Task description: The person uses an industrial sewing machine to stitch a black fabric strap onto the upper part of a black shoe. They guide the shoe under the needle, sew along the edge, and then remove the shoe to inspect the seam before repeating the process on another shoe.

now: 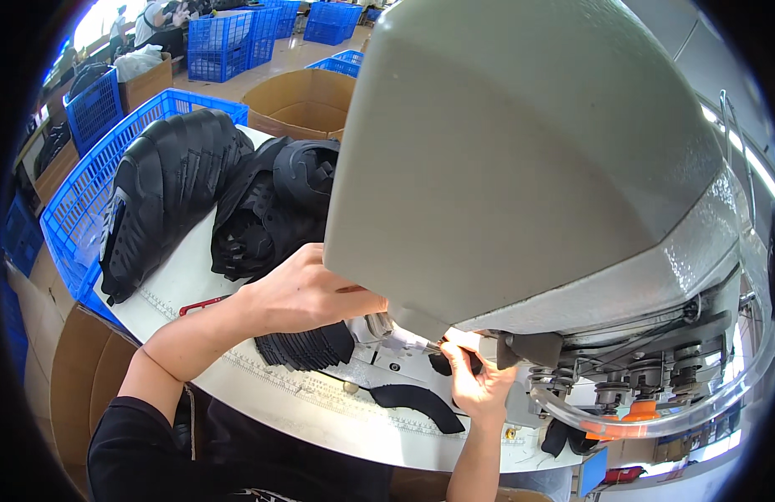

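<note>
A large grey-green sewing machine head (505, 159) fills the upper right. Close to its needle area, my right hand (479, 385) pinches a small black fabric piece (443, 363) between thumb and fingers. My left hand (308, 293) reaches in beside the machine's lower left corner, its fingers curled and pressed together. The machine housing hides some of these fingertips, so what they hold cannot be made out. Under my left wrist lies a fanned stack of black strips (305, 346). One curved black strip (417, 405) rests nearer the table's front edge.
Black shoe uppers (174, 171) are piled on the white table (274, 393) at left, beside a red-handled tool (202, 306). A blue crate (69, 205) and a cardboard container (300, 100) stand beyond. A clear tube (655, 428) curves around the machine's right side.
</note>
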A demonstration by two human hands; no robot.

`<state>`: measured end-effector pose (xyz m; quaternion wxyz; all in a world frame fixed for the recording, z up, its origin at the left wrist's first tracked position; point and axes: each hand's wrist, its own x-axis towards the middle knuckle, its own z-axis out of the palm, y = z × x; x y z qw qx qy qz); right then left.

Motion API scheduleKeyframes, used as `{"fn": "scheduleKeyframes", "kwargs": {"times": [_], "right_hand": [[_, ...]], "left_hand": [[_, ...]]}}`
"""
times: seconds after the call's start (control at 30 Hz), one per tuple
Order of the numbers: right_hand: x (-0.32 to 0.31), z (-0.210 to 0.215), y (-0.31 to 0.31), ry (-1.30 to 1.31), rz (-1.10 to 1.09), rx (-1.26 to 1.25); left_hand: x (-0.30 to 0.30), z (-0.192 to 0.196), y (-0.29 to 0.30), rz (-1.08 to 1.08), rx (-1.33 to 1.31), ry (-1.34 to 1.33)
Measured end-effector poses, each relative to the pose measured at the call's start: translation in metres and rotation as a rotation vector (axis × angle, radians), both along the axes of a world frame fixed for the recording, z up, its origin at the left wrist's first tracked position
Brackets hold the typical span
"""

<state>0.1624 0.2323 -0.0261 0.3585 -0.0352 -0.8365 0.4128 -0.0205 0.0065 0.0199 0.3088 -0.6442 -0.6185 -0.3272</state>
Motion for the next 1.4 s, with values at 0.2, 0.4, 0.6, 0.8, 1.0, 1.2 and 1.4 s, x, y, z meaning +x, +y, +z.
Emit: {"fn": "scheduleKeyframes", "kwargs": {"times": [0.2,0.4,0.6,0.8,1.0,1.2,1.4], "right_hand": [[-0.002,-0.003,0.007,-0.052,-0.004,-0.150],[-0.004,0.004,-0.001,-0.069,-0.017,-0.165],[-0.003,0.001,0.002,-0.031,0.016,-0.142],[-0.007,0.024,-0.009,-0.062,0.042,-0.037],[0.006,0.015,-0.017,-0.007,-0.167,-0.031],[0.051,0.058,-0.078,0.286,-0.510,-0.135],[0.044,-0.008,-0.108,0.009,-0.236,-0.358]], "left_hand": [[0.000,0.001,-0.004,0.018,-0.032,0.025],[0.001,0.001,-0.008,0.027,-0.064,0.004],[0.002,0.002,-0.003,-0.001,-0.019,-0.050],[0.009,0.008,-0.007,0.049,0.007,-0.049],[0.038,0.010,-0.008,0.144,0.153,-0.296],[0.103,-0.012,-0.023,-0.379,-0.076,-1.063],[0.121,-0.084,0.042,-0.320,-0.343,-1.520]]}}
